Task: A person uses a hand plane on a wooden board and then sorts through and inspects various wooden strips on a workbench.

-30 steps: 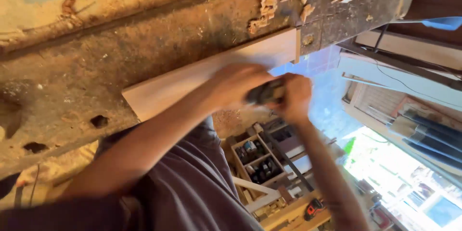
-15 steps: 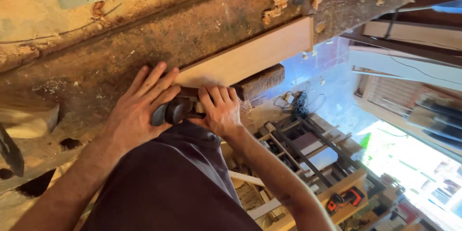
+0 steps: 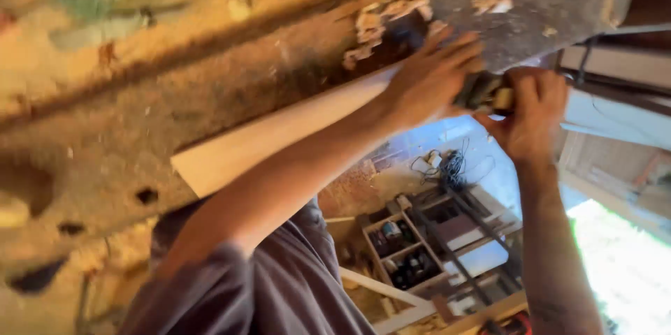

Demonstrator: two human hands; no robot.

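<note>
A hand plane [image 3: 486, 92] was clasped by the right hand [image 3: 532, 113]; the left hand [image 3: 428, 78], fingers spread, steadied its front on the pale board [image 3: 279, 132].

Both hands on a dark hand tool [image 3: 482, 92] at the far end of a pale board [image 3: 279, 132]: left hand [image 3: 430, 76] flat over it, right hand [image 3: 531, 108] in a closed grip behind. Board lies on the dusty table [image 3: 140, 118].
</note>
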